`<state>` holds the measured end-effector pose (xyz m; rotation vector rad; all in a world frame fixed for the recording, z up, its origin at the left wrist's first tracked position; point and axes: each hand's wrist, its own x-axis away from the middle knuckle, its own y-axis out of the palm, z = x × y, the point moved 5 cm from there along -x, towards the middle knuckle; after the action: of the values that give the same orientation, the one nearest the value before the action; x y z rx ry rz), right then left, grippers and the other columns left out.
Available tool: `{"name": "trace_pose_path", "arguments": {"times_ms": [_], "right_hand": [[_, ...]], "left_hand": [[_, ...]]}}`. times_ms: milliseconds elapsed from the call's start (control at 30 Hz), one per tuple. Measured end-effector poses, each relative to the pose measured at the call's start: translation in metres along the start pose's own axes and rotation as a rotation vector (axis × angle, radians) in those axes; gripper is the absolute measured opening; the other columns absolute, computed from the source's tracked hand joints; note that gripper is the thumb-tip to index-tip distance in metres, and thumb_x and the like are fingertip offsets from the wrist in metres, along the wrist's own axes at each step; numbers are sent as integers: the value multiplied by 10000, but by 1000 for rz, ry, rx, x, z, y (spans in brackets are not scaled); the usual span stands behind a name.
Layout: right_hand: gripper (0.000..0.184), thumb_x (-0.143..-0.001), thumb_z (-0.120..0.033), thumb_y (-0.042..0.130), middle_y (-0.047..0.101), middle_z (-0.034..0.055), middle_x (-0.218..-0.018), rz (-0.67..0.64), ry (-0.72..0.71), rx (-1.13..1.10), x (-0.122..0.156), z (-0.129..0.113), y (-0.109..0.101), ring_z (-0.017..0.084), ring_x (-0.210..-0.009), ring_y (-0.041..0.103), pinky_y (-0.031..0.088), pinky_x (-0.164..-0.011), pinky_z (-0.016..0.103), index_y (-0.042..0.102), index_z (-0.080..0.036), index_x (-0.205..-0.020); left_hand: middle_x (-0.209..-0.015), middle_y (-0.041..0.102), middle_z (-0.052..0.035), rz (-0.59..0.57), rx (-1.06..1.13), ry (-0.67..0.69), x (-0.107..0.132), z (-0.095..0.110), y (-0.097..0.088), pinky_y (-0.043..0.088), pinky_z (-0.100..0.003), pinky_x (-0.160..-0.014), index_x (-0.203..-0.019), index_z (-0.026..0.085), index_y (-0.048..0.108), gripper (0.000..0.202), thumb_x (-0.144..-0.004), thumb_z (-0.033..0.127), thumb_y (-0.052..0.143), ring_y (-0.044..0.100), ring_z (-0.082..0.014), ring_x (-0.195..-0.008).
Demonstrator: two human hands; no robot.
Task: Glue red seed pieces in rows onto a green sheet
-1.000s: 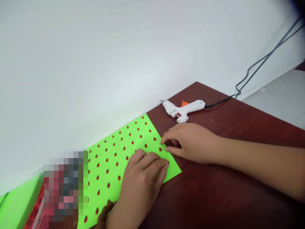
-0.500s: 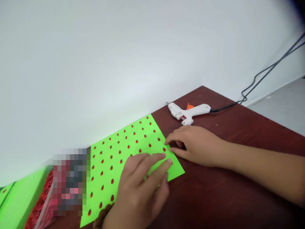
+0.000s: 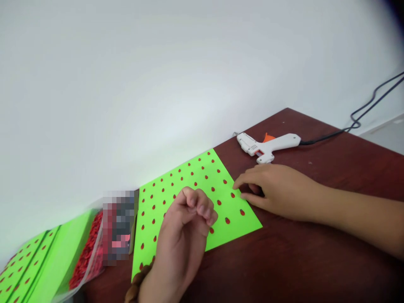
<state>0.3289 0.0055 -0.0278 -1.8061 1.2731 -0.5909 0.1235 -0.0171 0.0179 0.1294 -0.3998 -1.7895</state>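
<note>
A bright green sheet [image 3: 186, 166] dotted with rows of small red ovals with dark tips lies on the dark red-brown table. My left hand [image 3: 186, 235], a brown beaded band at its wrist, is above the sheet's lower middle. Its palm faces up and its fingers are curled together; nothing shows in them. Part of the sheet is hidden behind it. At the sheet's right edge rests my right hand [image 3: 268, 187], thumb and forefinger apart, their tips by the edge. Just beyond that hand lies a white glue gun [image 3: 268, 147] with an orange trigger.
A black cable [image 3: 328, 135] runs from the glue gun off to the right. Left of the sheet is a clear bag with small red pieces [image 3: 88, 248], beside a blurred-out patch. More green dotted sheets [image 3: 22, 269] lie farther left. A white wall [image 3: 126, 84] borders the table [image 3: 303, 252].
My left hand has lifted off the sheet and turned palm up, its fingers curling in. The right hand stays by the sheet's edge. The view has shifted left, showing more of the bag.
</note>
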Motion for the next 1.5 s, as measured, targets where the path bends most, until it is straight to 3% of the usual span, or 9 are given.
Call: {"name": "trace_pose_path", "arguments": {"times_ms": [67,167,267,367,533,700,933,1300,1500], "right_hand": [[224,-945,-333,682,761,17,-875,6,-15,8,0,0,0,233,-815,696,465,-715,346,816,-332,-1124],[234,-966,-344,662,747,22,-845,-2,-22,14,2,-1,1,232,-826,693,484,-744,353,810,-311,-1143],[226,-986,-344,640,722,22,-820,-20,-19,54,3,-3,2,224,-814,680,491,-754,350,798,-284,-1137],[211,-993,-318,625,718,34,-840,-34,-20,135,1,-8,1,234,-844,680,491,-763,349,780,-258,-1122],[265,-998,-295,606,786,53,-944,-142,76,186,4,-30,-11,233,-835,710,524,-764,358,777,-244,-1193],[412,-1004,-238,562,773,80,-1336,-129,103,221,26,-57,-22,271,-1192,718,539,-1042,442,726,-256,-1381],[448,-999,-199,552,711,109,-1447,-98,-3,312,53,-64,-6,271,-1267,705,556,-1098,472,699,-251,-1419],[414,-1013,-194,531,684,108,-1506,-159,-37,389,56,-76,-5,289,-1229,746,611,-1008,470,740,-282,-1359],[462,-1020,-219,530,632,165,-1560,-167,-30,440,56,-73,0,318,-1252,738,599,-1025,509,687,-257,-1453]], "left_hand": [[-794,530,2,-108,-428,120,8,3,-4,516,-273,-657,-872,236,506,95,-950,181,511,551,-148,-722],[-1103,725,-83,-314,-1282,438,33,3,-12,601,-411,-907,-1122,241,647,147,-1024,208,543,686,-246,-1060],[-1345,732,-110,-391,-1659,660,58,-5,-29,572,-518,-1073,-1333,216,648,308,-1033,242,580,650,-315,-1306],[-1401,727,-108,-405,-1714,633,69,-16,-45,578,-504,-1098,-1402,175,635,368,-1063,282,542,657,-303,-1334],[-1475,696,-131,-444,-1793,709,73,-30,-51,559,-530,-1128,-1435,116,648,442,-1094,347,488,641,-349,-1381],[-1530,649,-138,-461,-1802,738,75,-38,-55,555,-569,-1136,-1478,111,638,499,-1117,366,408,622,-366,-1412],[-1583,574,-184,-477,-1782,643,72,-45,-54,562,-601,-1136,-1519,86,602,513,-1093,342,474,593,-392,-1438],[-1566,599,-177,-468,-1787,617,71,-48,-54,543,-609,-1153,-1526,107,603,509,-1087,331,475,582,-391,-1450],[-1536,640,-164,-435,-1752,663,72,-48,-56,526,-588,-1153,-1506,138,630,493,-1083,347,488,601,-380,-1432]]}}
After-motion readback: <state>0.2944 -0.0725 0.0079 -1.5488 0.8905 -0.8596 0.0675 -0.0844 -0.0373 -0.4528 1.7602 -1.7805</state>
